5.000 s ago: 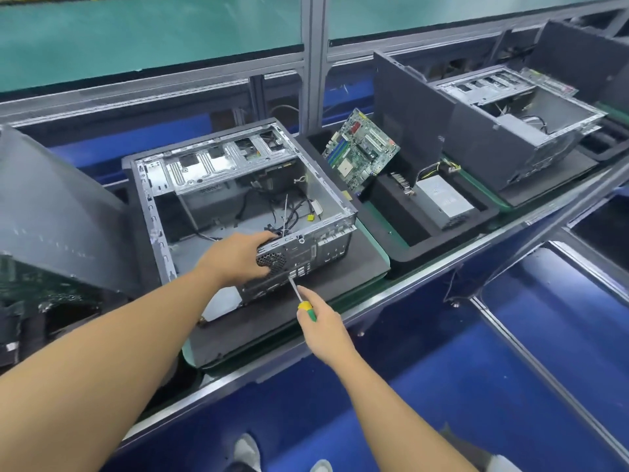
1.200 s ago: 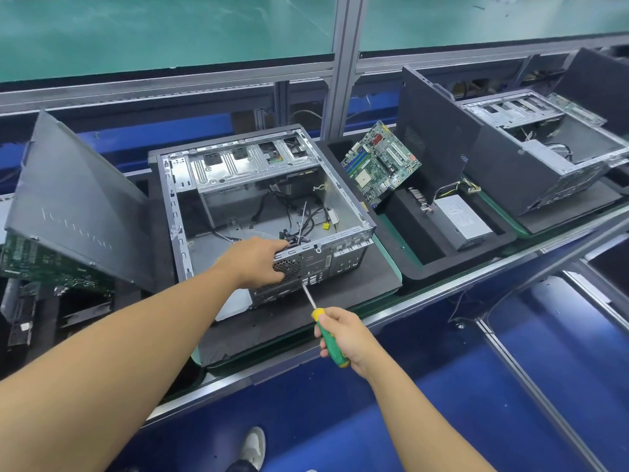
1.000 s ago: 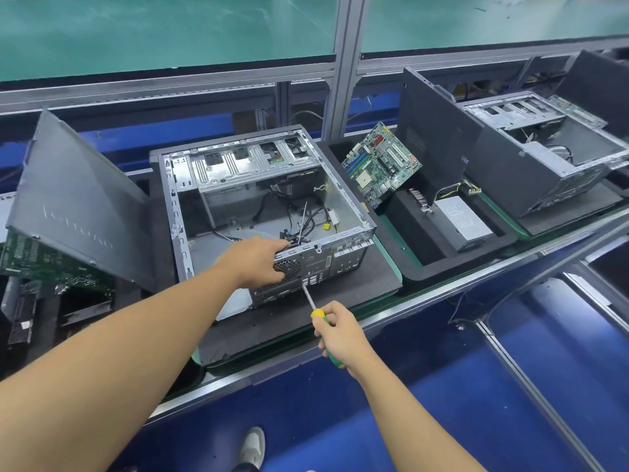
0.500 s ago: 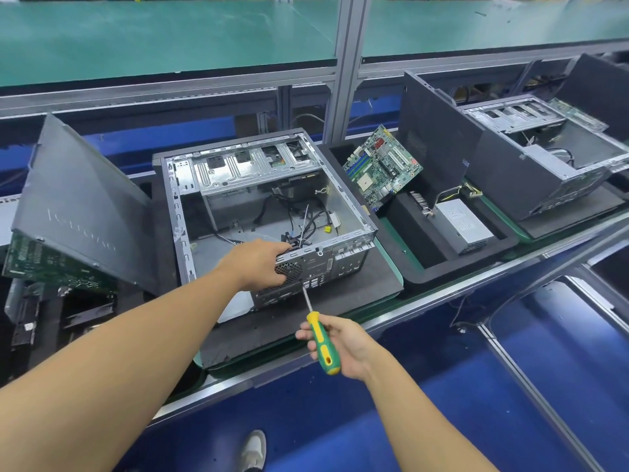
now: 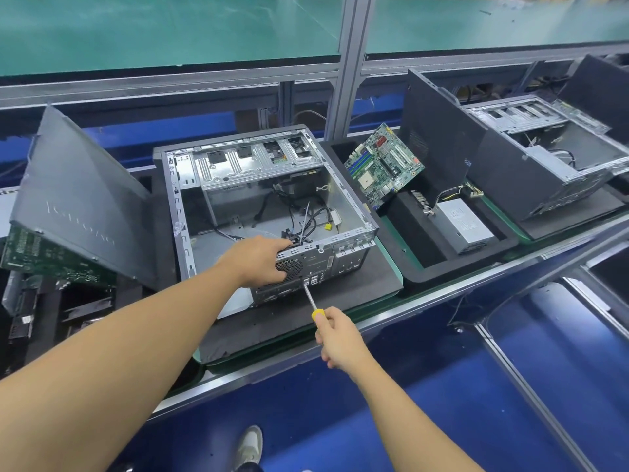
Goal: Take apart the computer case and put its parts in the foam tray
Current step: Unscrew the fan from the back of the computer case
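The open computer case (image 5: 258, 172) lies on its side on a black foam pad on the tabletop, directly ahead of both hands, with its rear panel facing the person. The left hand (image 5: 258, 260) grips the top edge of that rear panel, fingers curled over the rim beside the round fan grille and reaching into the case near a bundle of loose cables. The right hand (image 5: 340, 338), nearer the person and just right of the left, is closed round the handle of a screwdriver (image 5: 312, 301); only the handle's yellow end shows above the fist. The shaft slants up and left, and its tip meets the rear panel just below the left hand's fingers.

The foam tray (image 5: 452, 269) sits to the right of both hands, just beside the case. A green motherboard (image 5: 383, 163) leans in its far compartment and a grey power supply (image 5: 464, 226) lies in its near right one. Left of the left hand, a dark side panel (image 5: 81, 206) stands tilted.
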{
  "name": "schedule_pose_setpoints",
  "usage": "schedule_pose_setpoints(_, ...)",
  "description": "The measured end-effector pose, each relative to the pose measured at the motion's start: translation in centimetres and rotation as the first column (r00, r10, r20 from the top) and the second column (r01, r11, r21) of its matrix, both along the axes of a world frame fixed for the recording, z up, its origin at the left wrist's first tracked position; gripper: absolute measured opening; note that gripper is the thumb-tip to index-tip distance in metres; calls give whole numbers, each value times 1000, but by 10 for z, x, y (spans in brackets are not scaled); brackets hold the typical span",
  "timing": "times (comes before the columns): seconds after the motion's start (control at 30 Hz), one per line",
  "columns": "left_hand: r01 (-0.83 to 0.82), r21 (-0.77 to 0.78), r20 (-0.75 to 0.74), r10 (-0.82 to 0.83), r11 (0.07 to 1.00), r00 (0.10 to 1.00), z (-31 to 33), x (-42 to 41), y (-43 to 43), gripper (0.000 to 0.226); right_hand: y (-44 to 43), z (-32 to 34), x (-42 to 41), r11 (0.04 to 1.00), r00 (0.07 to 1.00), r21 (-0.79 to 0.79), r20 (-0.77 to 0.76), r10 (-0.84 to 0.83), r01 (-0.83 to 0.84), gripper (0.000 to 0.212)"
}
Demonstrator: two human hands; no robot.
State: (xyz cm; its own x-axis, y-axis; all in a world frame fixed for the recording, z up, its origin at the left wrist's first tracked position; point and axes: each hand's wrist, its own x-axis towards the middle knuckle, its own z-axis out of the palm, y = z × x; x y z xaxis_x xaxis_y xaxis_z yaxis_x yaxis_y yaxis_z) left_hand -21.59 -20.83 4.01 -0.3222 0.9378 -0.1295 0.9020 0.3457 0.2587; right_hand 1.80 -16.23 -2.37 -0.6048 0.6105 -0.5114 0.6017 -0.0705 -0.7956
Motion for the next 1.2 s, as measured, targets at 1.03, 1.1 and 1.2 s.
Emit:
schedule_pose_setpoints(1.03,12,10,24,-13,1000,1000,4,0,-1,44,-2,7,0,994,995,-53,-36,-97,95,32)
schedule_pose_setpoints(1.1,8,3,25,-8,1000,1000,5,0,-1,44,-8,10,-3,965,997,261,82,4,-25,35)
schedule_pose_setpoints(1.2,7,-5,30,-7,1000,1000,5,1,-1,48,-16,9,-6,867,974,484,226,4,-116,35)
